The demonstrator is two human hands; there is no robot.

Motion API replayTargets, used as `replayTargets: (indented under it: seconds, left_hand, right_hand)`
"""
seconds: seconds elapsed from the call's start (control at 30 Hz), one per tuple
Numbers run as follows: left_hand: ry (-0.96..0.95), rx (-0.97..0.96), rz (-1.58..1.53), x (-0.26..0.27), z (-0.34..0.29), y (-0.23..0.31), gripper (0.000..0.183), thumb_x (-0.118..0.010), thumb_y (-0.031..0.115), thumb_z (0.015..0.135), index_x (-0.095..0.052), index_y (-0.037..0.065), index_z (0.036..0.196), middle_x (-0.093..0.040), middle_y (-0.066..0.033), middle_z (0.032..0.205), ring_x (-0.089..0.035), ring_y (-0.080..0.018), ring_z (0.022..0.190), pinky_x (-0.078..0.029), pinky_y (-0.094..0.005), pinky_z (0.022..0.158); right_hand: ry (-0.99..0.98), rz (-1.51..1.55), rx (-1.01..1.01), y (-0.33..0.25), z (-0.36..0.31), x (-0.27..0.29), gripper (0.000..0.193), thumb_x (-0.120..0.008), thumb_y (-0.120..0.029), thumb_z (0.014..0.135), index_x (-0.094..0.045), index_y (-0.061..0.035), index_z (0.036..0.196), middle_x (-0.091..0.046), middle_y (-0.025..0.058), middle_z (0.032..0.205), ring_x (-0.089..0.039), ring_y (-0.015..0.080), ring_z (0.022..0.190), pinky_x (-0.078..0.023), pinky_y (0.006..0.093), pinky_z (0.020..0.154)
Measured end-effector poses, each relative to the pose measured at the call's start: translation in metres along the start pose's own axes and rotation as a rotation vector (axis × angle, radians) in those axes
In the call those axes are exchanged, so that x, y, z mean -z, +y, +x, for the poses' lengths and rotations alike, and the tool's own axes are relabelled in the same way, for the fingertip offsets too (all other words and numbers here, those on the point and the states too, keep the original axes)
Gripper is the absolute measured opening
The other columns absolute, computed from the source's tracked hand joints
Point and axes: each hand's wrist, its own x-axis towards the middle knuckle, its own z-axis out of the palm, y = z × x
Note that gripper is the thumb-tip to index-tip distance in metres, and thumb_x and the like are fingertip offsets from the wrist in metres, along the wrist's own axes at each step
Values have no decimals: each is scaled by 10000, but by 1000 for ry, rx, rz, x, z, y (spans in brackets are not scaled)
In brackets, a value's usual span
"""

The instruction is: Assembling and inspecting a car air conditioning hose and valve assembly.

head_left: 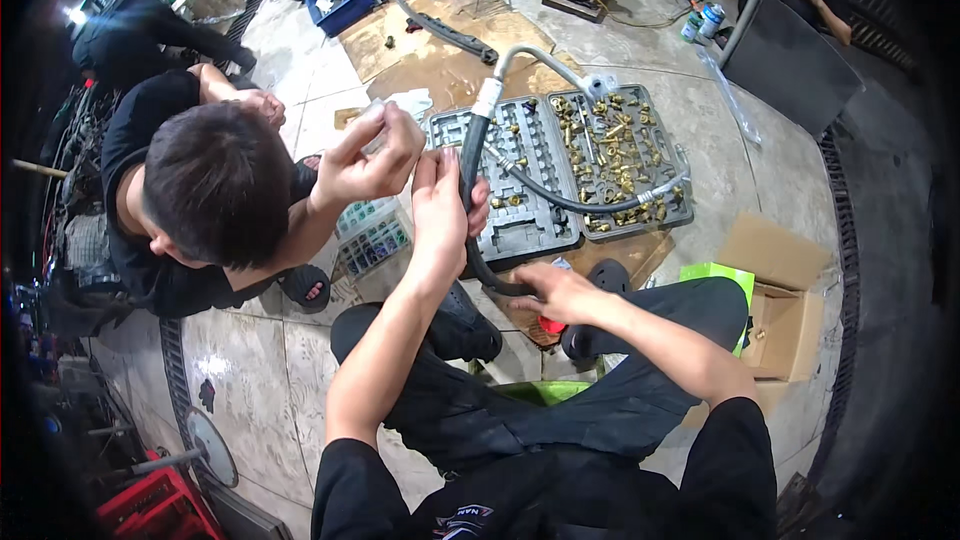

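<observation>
A black rubber hose [478, 162] with a crimped collar and a bent metal pipe [540, 52] rises in front of me and curves down toward my knees. My left hand [442, 212] is closed round its upper part. My right hand [560, 292] grips the hose's lower bend, its fingertips partly hidden. Close to my left fingertips is a co-worker's hand [375, 158], its fingers curled; what it holds is too small to make out. Behind the hose lies an open grey case [548, 240] with brass fittings [610, 140]. A second hose [575, 202] with metal ends rests across it.
A compartment box [372, 245] of small coloured parts sits beside the crouching co-worker [215, 185]. An open cardboard box [785, 325] stands at right, near a dark panel [790, 60]. Blue bins [338, 2] and stained cardboard [410, 50] lie farther off. A red crate [160, 510] is lower left.
</observation>
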Motion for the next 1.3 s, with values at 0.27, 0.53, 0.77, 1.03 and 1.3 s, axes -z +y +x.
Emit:
replayTargets:
  seconds: [0.27,0.53,0.77,1.03,1.3]
  left_hand:
    - [-226,-64,136,-6,-19,-4,197,-389,313,1045,-399,123,995,-467,-30,602,-372,-61,438,-251,-206,372]
    - [-192,30,28,-7,-14,-4,193,-440,302,1029,-443,112,1061,-469,-34,595,-388,-80,422,-263,-215,365]
    - [7,-96,154,-1,0,-3,182,-506,218,1003,-501,58,1090,-564,-49,791,-490,-98,552,-386,-220,479]
    - [-278,-297,103,-12,-29,15,172,-625,56,907,-670,-72,1012,-659,-95,872,-602,-139,706,-486,-264,678]
    - [-427,-58,20,-34,-38,8,204,-632,120,922,-688,-53,1015,-672,-78,837,-605,-114,715,-498,-259,677]
  right_hand:
    - [1089,297,364,-15,-4,131,742,-766,-211,808,-343,-53,1397,-420,161,1371,-484,273,1212,-448,401,976]
    - [1070,347,578,-59,-27,144,347,-702,-165,861,-575,14,1130,-572,167,1244,-563,294,1144,-432,409,988]
    - [876,-107,473,-63,-46,161,435,-712,-291,838,-594,22,1116,-646,178,1024,-576,288,1110,-442,426,983]
    - [1029,-138,515,-70,-25,140,385,-826,-173,684,-632,-21,979,-626,103,864,-615,279,848,-496,397,807]
    - [964,-89,476,-68,-22,132,365,-814,-140,718,-632,10,997,-618,151,978,-627,237,892,-540,306,733]
